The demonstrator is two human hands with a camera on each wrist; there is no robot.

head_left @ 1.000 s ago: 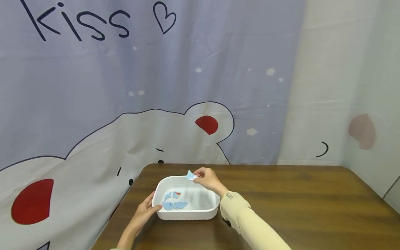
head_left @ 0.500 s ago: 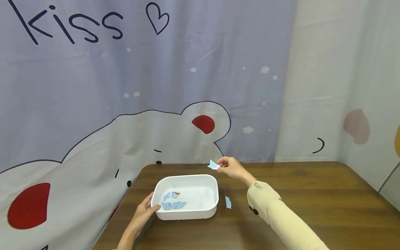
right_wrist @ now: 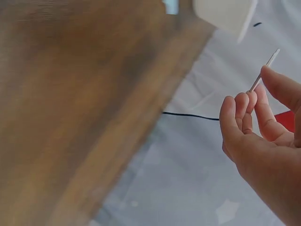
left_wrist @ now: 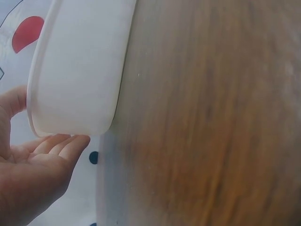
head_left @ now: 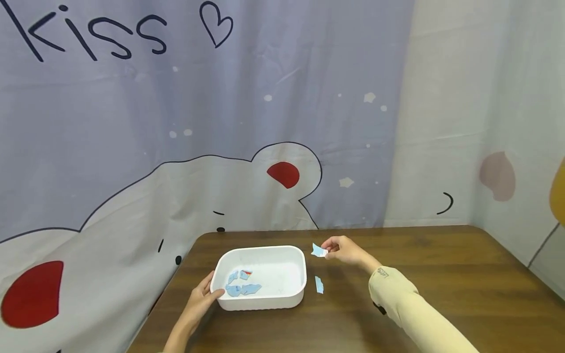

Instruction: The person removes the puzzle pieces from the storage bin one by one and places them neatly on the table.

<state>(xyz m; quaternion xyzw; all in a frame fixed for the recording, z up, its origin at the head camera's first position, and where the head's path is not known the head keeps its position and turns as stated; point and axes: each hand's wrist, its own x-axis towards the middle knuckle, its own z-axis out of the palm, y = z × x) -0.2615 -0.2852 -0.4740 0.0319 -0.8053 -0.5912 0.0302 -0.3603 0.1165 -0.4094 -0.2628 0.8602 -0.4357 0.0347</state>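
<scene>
A white plastic basin [head_left: 261,302] stands on the brown table. My left hand [head_left: 197,301] grips its left end, thumb over the rim and fingers against the outer wall, as the left wrist view [left_wrist: 40,174] also shows. Several torn light-blue paper pieces [head_left: 251,289] lie inside at the left, one with a red streak [head_left: 245,274]. Beyond the basin's right end, my right hand [head_left: 347,251] pinches a blue-and-white torn paper piece [head_left: 317,250] between thumb and fingers. In the right wrist view this piece [right_wrist: 264,70] shows edge-on.
A narrow blue paper strip [head_left: 319,285] lies on the wooden table [head_left: 423,294] just right of the basin. Behind the table hangs a printed curtain [head_left: 229,196] with cartoon shapes and lettering. More curtain [head_left: 503,147] closes the right side.
My right hand has carried the paper piece from over the basin's back rim to the right, then lowered it toward the table. The strip beside the basin has come into view. The left hand keeps its grip.
</scene>
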